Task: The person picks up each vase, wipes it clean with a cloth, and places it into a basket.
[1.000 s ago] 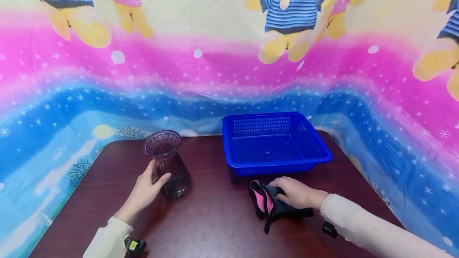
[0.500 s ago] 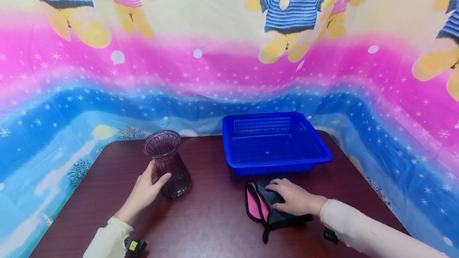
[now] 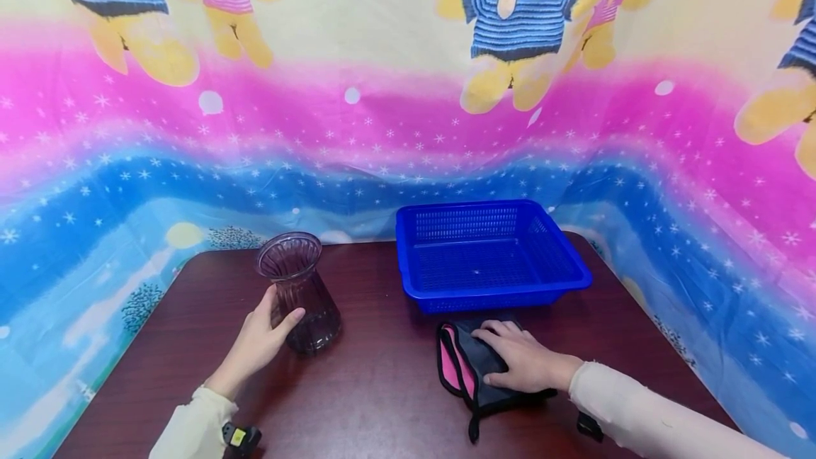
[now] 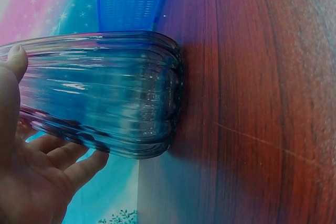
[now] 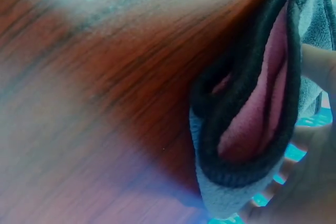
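A tinted, ribbed glass vase (image 3: pixel 310 307) with a flared rim stands upright on the left part of the table. My left hand (image 3: pixel 256 338) holds it from the side, thumb on the near face and fingers round the far side; the left wrist view shows these fingers (image 4: pixel 86 169) along the glass. To the right lies a folded grey cloth (image 3: pixel 487 360) with black edging, a pink inner face and a hanging loop. My right hand (image 3: pixel 525 360) rests on top of it, thumb spread from the fingers. Pink folds of the cloth (image 5: pixel 257 114) gape open in the right wrist view.
A blue plastic basket (image 3: pixel 494 296) with mesh sides stands at the back right, just behind the cloth. The dark wooden table (image 3: pixel 376 388) ends at a patterned curtain (image 3: pixel 344 133) hung behind and along both sides.
Over the past second my right hand has loosened from a bunched grip and spread over the cloth, which now lies flatter and wider. The left hand and vase have stayed put.
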`<action>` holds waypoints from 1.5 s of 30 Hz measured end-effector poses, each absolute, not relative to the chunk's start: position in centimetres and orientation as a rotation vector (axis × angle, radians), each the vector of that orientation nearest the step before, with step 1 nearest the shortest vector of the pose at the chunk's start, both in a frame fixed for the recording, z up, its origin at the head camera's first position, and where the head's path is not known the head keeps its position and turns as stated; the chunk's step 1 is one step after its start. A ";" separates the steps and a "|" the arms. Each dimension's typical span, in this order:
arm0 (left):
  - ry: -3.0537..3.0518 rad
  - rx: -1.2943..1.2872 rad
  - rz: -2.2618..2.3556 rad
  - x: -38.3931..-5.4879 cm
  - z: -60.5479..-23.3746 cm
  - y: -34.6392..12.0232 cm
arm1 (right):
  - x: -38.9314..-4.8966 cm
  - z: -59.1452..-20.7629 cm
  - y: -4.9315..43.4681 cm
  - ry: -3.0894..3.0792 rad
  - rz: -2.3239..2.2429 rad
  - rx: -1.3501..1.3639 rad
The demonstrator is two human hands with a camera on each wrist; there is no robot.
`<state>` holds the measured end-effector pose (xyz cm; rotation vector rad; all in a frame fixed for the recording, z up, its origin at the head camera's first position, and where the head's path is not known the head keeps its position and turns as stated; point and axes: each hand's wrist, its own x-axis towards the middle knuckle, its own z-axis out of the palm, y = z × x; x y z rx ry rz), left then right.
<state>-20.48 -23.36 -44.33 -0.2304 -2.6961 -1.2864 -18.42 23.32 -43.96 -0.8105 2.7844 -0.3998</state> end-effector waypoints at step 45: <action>-2.710 -0.209 -1.302 -20.5 -44.4 -23.4 | -17.8 -42.1 23.4 3.024 -0.611 -0.787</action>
